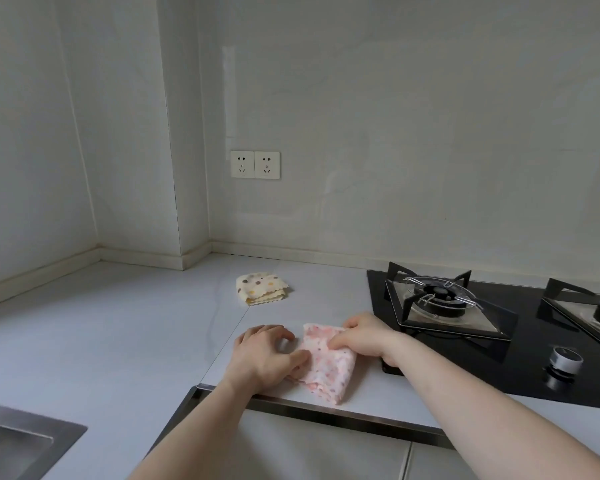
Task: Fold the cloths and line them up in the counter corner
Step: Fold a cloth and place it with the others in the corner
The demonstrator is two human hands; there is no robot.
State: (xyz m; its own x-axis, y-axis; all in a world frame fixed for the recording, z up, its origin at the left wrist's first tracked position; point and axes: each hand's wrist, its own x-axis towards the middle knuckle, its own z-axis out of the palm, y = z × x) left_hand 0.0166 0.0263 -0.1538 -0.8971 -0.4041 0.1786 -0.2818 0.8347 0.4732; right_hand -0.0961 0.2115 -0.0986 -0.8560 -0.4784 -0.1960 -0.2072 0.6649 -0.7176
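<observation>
Two hands on pink cloth (328,363), just left of stove (465,327), at counter's near edge. Left hand (267,355) pinching its left edge; right hand (364,336) gripping far right corner. Long axis running near-to-far. Folded yellow cloth (261,289) farther back, toward corner.

bare counter (118,323) left, hob (499,341) right

Pale grey L-shaped table (125,327) running into the wall corner.
A folded yellow dotted cloth (261,289) lies toward the corner; a pink speckled cloth (329,363) sits near the front edge, just beside the black gas hob (492,344). A steel sink (18,441) is set in at the left.
</observation>
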